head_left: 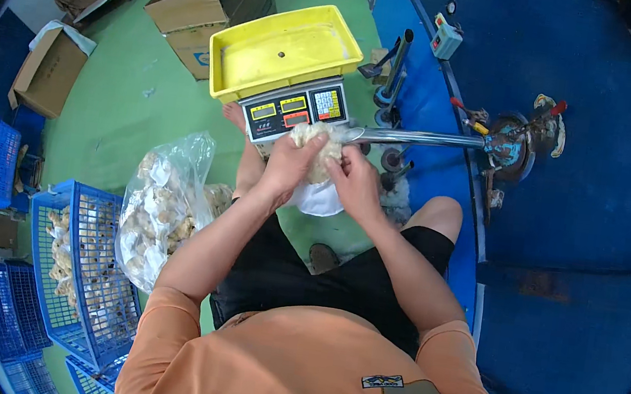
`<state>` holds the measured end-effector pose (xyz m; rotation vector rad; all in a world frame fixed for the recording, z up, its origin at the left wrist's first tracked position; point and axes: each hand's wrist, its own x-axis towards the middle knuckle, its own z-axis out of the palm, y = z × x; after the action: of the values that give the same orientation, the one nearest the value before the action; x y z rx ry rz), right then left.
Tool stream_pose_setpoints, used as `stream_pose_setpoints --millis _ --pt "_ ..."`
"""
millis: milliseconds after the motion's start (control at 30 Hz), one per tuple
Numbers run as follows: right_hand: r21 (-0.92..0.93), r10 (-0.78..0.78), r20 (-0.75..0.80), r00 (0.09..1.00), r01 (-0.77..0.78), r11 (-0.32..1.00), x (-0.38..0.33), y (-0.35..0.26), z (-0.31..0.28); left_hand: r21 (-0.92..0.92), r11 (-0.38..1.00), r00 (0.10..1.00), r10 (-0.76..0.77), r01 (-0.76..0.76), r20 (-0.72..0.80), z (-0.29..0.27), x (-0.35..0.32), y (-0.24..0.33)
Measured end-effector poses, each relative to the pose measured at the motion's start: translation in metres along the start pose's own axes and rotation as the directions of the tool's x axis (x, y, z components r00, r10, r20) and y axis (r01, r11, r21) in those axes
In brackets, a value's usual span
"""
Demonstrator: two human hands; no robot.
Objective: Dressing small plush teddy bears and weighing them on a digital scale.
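Note:
Both my hands are closed on a cream, fluffy plush piece (324, 146) in front of the scale. My left hand (288, 164) grips its left side, with the thumb across it. My right hand (355, 184) pinches its right edge. Below my hands hangs a white cloth part (319, 199), which seems to belong to the plush piece. From the blue machine wall on the right, a shiny metal tube (429, 139) reaches to the plush piece's upper right. I cannot tell whether its end sits inside the plush.
A digital scale (294, 112) carries a yellow tray (221, 67) with a small dark bit in it. On my left stand a clear bag (164, 210) of similar plush pieces and a blue crate (97, 273). Cardboard boxes (195, 25) sit behind. Upright metal tubes (396, 69) stand beside the blue wall.

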<state>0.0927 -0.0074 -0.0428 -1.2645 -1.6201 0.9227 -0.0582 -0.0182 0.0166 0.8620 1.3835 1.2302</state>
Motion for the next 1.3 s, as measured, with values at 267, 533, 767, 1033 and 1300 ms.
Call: stream_pose_setpoints --millis 267,533,767,1033,1300 --pt "0.507 0.258 0.115 0.959 -0.281 0.815 0.010 0.006 -0.007 0.177 0.973 0.981 0.123 -0.149 0.147 0.005 0.028 0.010" --pt "0.858 0.403 0.063 0.913 -0.256 0.446 0.018 -0.002 -0.033 0.410 0.794 0.865 0.269 -0.448 0.424 0.046 0.064 0.047" --pt "0.781 0.480 -0.220 0.849 -0.141 0.608 0.017 0.032 -0.118 0.304 0.819 0.797 0.274 -0.487 0.538 0.003 0.046 0.038" --pt "-0.321 -0.434 -0.357 0.827 0.328 0.889 0.044 -0.033 -0.102 0.116 0.852 0.825 0.448 -0.511 0.344 0.011 0.014 -0.022" --pt "-0.666 -0.356 0.412 0.839 0.544 0.510 0.065 -0.073 -0.034 0.435 0.821 0.929 0.339 -0.368 0.146 0.019 -0.016 -0.130"
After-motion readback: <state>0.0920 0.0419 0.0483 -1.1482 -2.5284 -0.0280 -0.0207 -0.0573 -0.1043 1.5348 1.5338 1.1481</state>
